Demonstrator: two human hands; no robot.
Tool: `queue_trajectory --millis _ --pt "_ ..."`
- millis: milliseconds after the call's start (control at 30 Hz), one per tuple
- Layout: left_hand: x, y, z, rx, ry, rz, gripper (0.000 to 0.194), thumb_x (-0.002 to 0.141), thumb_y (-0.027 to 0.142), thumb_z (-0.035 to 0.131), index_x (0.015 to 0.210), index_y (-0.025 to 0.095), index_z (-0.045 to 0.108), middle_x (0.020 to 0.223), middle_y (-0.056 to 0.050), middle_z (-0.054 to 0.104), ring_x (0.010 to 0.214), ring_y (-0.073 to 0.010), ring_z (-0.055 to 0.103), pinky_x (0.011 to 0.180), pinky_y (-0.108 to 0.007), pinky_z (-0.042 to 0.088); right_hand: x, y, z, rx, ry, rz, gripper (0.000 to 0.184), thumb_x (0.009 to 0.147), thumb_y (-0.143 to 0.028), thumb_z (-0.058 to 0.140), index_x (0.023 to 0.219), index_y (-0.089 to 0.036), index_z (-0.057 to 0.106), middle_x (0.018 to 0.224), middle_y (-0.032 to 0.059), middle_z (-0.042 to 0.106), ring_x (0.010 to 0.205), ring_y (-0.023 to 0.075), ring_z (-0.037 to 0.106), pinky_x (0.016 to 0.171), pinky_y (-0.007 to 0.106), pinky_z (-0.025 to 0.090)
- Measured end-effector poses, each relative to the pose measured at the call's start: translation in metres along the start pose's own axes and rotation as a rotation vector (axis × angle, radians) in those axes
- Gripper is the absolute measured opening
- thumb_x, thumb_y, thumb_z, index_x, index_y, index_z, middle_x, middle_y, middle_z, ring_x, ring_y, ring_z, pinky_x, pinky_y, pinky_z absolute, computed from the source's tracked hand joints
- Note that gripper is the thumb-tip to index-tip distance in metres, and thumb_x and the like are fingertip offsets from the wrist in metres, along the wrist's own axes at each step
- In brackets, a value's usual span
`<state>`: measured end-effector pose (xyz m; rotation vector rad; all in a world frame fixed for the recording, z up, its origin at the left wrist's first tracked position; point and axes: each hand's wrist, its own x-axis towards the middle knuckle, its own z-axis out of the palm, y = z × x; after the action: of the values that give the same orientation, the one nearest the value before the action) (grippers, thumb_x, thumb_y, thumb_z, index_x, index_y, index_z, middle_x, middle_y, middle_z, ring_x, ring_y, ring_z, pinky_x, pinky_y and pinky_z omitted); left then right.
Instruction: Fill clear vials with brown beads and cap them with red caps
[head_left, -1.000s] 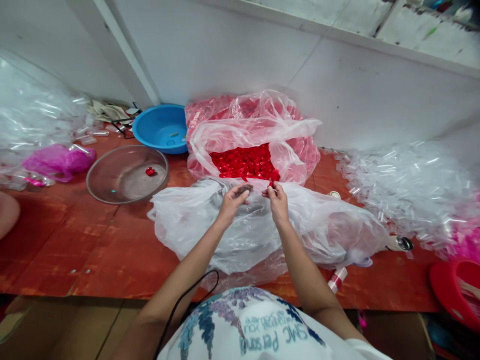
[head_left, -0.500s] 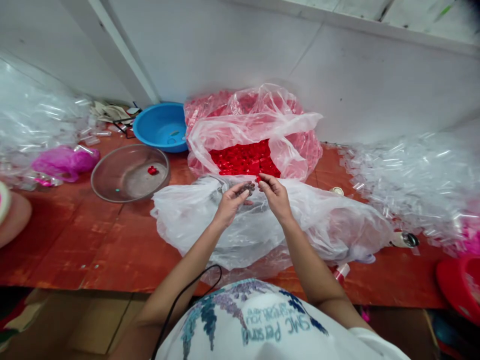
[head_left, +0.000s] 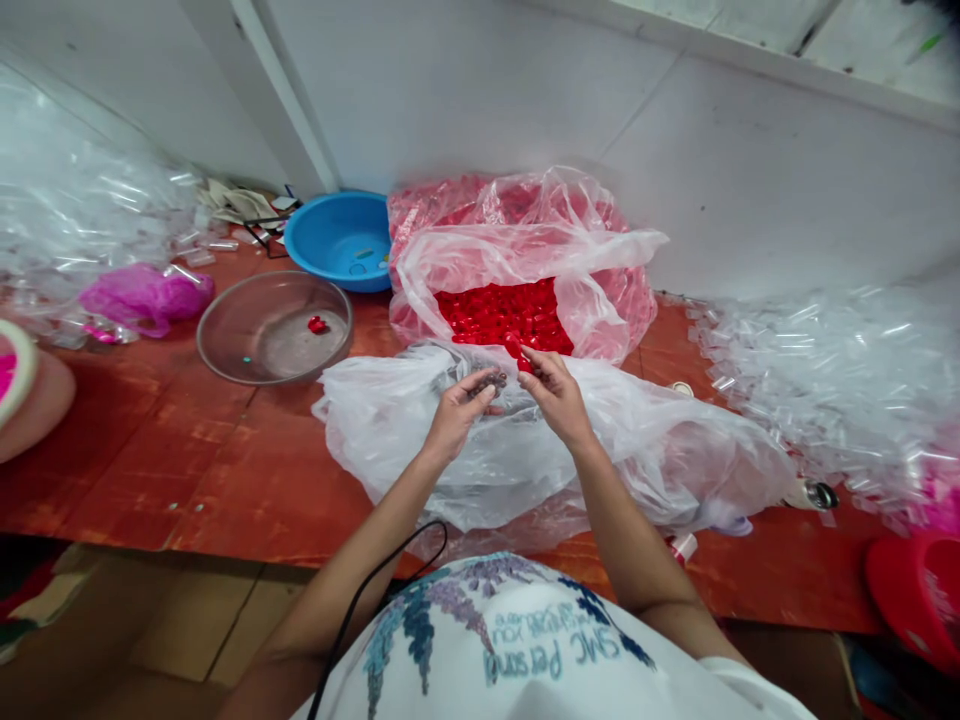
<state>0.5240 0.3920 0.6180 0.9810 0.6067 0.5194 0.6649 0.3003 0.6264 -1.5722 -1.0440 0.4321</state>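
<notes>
Red-painted bench [head_left: 285, 470], scuffed; crinkled translucent sheeting [head_left: 480, 490] spread along its front edge. Glossy red pieces [head_left: 517, 352] pinched in right fingertips; small dark pieces [head_left: 493, 382] held in curled left fingers [head_left: 474, 382].

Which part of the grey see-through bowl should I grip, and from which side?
I'd pinch the bowl by its rim, coming from above on the left. It sits upright with a wide, open edge, so fingers can go inside and thumb outside. The blue basin crowds its far side and white plastic its near right.
</notes>
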Motion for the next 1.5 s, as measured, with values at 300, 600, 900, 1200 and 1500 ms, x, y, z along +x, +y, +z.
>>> queue_trajectory --millis 300,600,900,1200,1500 --pt "-0.013 0.003 -0.011 -0.036 0.034 0.000 0.041 0.070 0.031 0.074 0.108 0.019 0.067 0.104 -0.007 0.065 0.095 -0.0205 0.058 0.068 -0.032 0.056 -0.012 -0.003 0.006 -0.350 -0.085 -0.283 0.035 0.085 -0.010 0.045 0.114 -0.023 0.058 0.113 0.0083 0.057 0.106 0.0194 0.055 0.091 0.036 0.047" --pt "-0.018 0.003 -0.014 0.012 0.040 0.026 0.040 0.070 0.033 0.073 0.108 0.019 0.068 0.104 -0.007 0.066 0.095 -0.0211 0.058 0.068 -0.030 0.056 -0.018 -0.007 0.000 -0.532 -0.164 -0.445 0.050 0.088 -0.003 0.035 0.131 -0.024 0.050 0.105 0.0041 0.066 0.092 0.0189 0.054 0.085 0.035 0.049" --pt "-0.020 -0.005 -0.010 0.033 0.055 0.005 0.043 0.071 0.032 0.073 0.112 0.021 0.067 0.111 -0.006 0.065 0.098 -0.0195 0.059 0.076 -0.028 0.052 -0.029 -0.009 0.012 -0.541 -0.195 -0.398 0.061 0.085 -0.032 0.059 0.139 -0.018 0.035 0.124 0.0140 0.054 0.112 0.0269 0.050 0.094 0.045 0.045" --pt "-0.026 -0.002 -0.011 0.019 -0.042 -0.162 0.047 0.069 0.034 0.075 0.113 0.020 0.068 0.111 -0.009 0.067 0.086 -0.0196 0.062 0.071 -0.030 0.052 -0.037 0.012 0.021 -0.524 -0.186 -0.438 0.059 0.087 -0.040 0.056 0.136 -0.016 0.035 0.119 0.0173 0.058 0.110 0.0284 0.055 0.089 0.046 0.048" --pt "-0.024 -0.011 -0.012 0.033 0.028 -0.141 0.045 0.066 0.033 0.077 0.109 0.022 0.070 0.106 -0.006 0.069 0.083 -0.0173 0.062 0.069 -0.028 0.050 -0.034 0.020 0.022 -0.563 -0.196 -0.478 0.063 0.085 -0.041 0.056 0.136 -0.011 0.034 0.118 0.0190 0.058 0.109 0.0293 0.056 0.089 0.046 0.049"
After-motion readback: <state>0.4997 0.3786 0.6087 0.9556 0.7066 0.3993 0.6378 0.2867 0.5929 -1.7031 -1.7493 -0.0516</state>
